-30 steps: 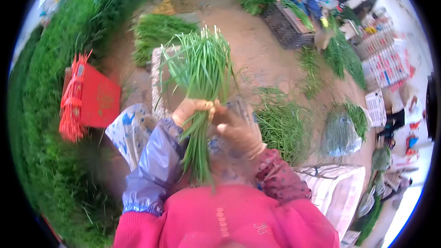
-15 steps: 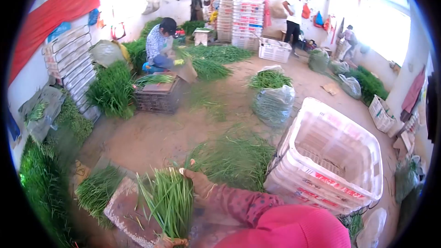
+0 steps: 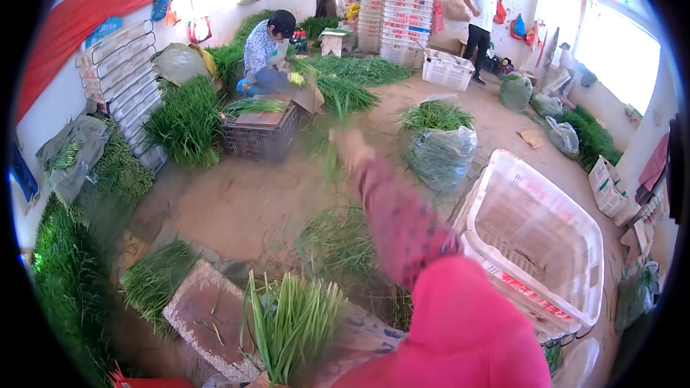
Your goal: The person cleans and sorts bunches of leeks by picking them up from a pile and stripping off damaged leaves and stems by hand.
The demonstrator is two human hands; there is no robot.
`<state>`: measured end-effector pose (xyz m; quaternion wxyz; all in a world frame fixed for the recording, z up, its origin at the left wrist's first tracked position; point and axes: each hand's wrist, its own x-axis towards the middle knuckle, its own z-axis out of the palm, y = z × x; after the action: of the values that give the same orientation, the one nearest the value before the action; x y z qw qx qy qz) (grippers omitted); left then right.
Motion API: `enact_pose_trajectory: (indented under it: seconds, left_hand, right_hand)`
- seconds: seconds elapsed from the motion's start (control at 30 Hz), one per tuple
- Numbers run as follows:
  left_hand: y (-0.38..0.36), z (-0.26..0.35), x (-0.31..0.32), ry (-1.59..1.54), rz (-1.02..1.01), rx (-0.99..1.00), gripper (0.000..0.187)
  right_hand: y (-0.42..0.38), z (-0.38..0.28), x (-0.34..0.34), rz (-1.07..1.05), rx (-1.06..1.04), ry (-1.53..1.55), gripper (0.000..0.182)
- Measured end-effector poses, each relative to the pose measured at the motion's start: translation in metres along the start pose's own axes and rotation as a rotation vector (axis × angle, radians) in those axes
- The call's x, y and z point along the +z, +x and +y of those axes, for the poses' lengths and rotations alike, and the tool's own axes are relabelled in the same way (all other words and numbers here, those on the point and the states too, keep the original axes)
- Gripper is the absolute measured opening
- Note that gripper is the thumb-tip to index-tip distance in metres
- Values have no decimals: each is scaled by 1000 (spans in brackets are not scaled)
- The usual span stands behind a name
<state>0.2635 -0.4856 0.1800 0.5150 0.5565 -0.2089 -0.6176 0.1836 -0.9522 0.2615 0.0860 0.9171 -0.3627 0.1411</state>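
A thick bunch of garlic chives (image 3: 295,330) stands with its cut ends up at the lower middle of the head view. My left hand (image 3: 267,381) is wrapped round its lower part, mostly cut off by the bottom edge. My right hand (image 3: 351,146) reaches far forward over the floor, arm stretched out. Motion smears its fingers, and blurred green blades show just beside and below it. Left of the bunch is a worn board (image 3: 208,312), with loose chives (image 3: 159,280) heaped at its far left side.
Stacked white crates (image 3: 532,237) stand close on my right. A bag of greens (image 3: 443,151) sits ahead of them. Loose greens (image 3: 338,241) litter the floor. A seated person (image 3: 263,54) works behind a dark crate (image 3: 259,133); another person (image 3: 480,25) stands at the back.
My right hand has left the top of the bunch and swung forward and up, its arm now extended. The bunch in my left hand appears slightly lower and further right.
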Motion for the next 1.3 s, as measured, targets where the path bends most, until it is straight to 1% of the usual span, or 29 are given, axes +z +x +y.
enact_pose_trajectory:
  seconds: [0.03,0.07,0.1,0.13,0.17,0.2,0.27,0.3,0.33,0.4,0.47,0.5,0.53,0.57,0.6,0.67,0.73,0.77,0.83,0.87,0.9,0.93,0.97,1.03,1.1,1.17,1.2,1.27,1.3]
  left_hand:
    - [-2,-1,1,-1,-5,-11,38]
    - [-4,-3,3,-4,-13,-25,38]
    - [-7,-4,5,-13,-23,-40,38]
    - [-10,-8,5,-30,-25,-63,38]
    - [-12,-10,7,-41,-32,-79,38]
    - [-16,-14,7,-56,-39,-95,38]
    - [-24,-23,8,-86,-59,-129,39]
    - [-29,-27,8,-104,-71,-143,39]
    - [-38,-34,11,-128,-85,-162,39]
    - [-57,-47,18,-187,-123,-191,39]
    - [-74,-62,26,-255,-122,-196,39]
    - [-71,-71,23,-252,-119,-139,39]
    - [-67,-79,20,-250,-116,-82,39]
    - [-70,-82,18,-269,-138,-72,40]
    - [-68,-87,20,-284,-110,-82,40]
    - [-67,-95,21,-413,-82,-83,45]
    - [-68,-99,22,-412,-61,-78,47]
    - [-67,-98,23,-408,-58,-70,49]
    - [-66,-91,28,-358,-59,-85,48]
    - [-64,-94,30,-354,-49,-57,49]
    - [-63,-95,32,-349,-39,-29,50]
    - [-64,-90,36,-295,-12,-53,49]
    - [-64,-86,38,-290,-8,-56,49]
    - [-64,-84,41,-244,-9,-68,45]
    - [-69,-96,36,-275,-4,-66,45]
    - [-69,-96,30,-242,-12,-129,47]
    - [-69,-93,31,-283,-20,-87,49]
    - [-64,-95,28,-235,-23,-77,48]
    - [-62,-96,28,-182,-28,-76,47]
  right_hand:
    - [42,13,-45,75,-91,-235,17]
    - [79,24,-89,120,-121,-375,18]
    - [119,40,-119,88,-122,-405,20]
    - [129,38,-165,95,-59,-442,25]
    - [143,43,-202,-79,-146,-493,36]
    - [148,43,-223,-67,-177,-559,35]
    - [149,48,-245,23,-222,-637,34]
    - [143,48,-241,73,-251,-636,33]
    - [136,46,-228,110,-279,-572,32]
    - [106,34,-175,58,-320,-278,31]
    - [41,6,-121,-233,-171,329,31]
    - [9,-8,-95,-338,-48,601,32]
    - [-34,-34,-99,-439,-31,600,30]
    - [-57,-42,-61,-492,-9,809,28]
    - [-83,-52,-39,-511,-46,943,28]
    - [-129,-87,-46,-602,-63,1016,28]
    - [-154,-114,-49,-697,-43,996,38]
    - [-164,-125,-55,-695,-48,1004,38]
    - [-175,-145,-66,-578,-350,655,37]
    - [-179,-153,-58,-574,-349,661,37]
    - [-185,-161,-40,-595,-404,489,35]
    - [-189,-166,-20,-612,-457,317,35]
    - [-191,-164,2,-610,-457,323,35]
    - [-185,-147,40,-525,-398,456,47]
    - [-176,-116,54,-297,-377,534,39]
    - [-156,-90,54,-326,-47,639,30]
    - [-148,-83,51,-329,-51,637,30]
    - [-135,-76,34,-392,153,890,26]
    - [-134,-79,17,-397,156,885,26]
